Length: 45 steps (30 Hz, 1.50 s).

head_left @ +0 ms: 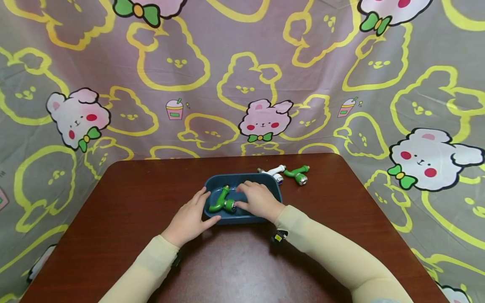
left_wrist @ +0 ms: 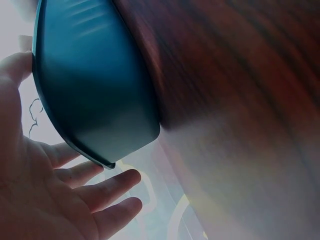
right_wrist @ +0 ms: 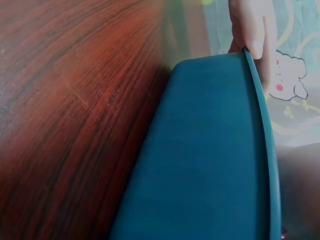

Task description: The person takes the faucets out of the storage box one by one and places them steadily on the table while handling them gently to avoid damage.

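Note:
A dark blue plastic basin (head_left: 257, 219) stands on the table, and a green tap (head_left: 217, 205) with a brass-coloured end and a dark, shiny knob lies in its left part. My left hand (head_left: 188, 219) rests at the basin's left end, fingers spread along the rim and thumb at the near side. In the left wrist view, the fingers (left_wrist: 107, 192) lie loosely against the outside of the rim. My right hand (head_left: 261, 201) reaches over the near right side into the basin. Its thumb tip is right at the tap's knob, with the other fingers bent loosely above.
Behind the basin's right corner lie a white tap (head_left: 275, 171) and another green tap (head_left: 299, 173), both with shiny knobs. The brown wooden table (head_left: 129, 202) ends at a patterned cloth (head_left: 212, 97) hanging along the back and sides.

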Available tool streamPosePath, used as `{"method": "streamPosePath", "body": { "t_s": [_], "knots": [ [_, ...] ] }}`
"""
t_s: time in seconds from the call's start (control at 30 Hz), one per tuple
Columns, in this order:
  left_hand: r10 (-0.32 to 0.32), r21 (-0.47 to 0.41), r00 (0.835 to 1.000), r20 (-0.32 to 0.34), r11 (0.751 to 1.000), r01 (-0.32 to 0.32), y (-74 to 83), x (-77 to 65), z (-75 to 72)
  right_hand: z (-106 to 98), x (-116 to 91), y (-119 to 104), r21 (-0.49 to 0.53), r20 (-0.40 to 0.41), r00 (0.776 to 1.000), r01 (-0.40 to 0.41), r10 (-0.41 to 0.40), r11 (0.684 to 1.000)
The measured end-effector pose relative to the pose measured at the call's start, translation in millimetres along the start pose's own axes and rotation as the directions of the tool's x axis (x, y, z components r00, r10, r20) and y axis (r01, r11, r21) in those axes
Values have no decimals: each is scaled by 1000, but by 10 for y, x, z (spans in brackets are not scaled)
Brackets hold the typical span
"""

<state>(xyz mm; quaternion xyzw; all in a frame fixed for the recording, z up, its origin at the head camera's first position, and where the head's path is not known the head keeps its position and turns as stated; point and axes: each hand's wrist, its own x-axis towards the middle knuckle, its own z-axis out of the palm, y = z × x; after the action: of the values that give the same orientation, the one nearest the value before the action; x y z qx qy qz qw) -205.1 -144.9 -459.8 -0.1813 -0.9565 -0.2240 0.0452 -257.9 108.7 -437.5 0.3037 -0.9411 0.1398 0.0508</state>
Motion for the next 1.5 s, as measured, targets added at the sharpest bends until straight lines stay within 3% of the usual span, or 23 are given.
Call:
{"method": "streamPosePath", "body": {
  "t_s": [0.57, 1.5],
  "knots": [
    [2, 2, 1000, -3, 1000, -2, 0, 1, 9, 90, 100, -60, -37, 86, 996, -26, 29, 999],
    [-6, 2, 1000, 4, 1000, 6, -2, 7, 11, 120, 161, -96, -43, 144, 989, 24, -18, 999]
  ]
}}
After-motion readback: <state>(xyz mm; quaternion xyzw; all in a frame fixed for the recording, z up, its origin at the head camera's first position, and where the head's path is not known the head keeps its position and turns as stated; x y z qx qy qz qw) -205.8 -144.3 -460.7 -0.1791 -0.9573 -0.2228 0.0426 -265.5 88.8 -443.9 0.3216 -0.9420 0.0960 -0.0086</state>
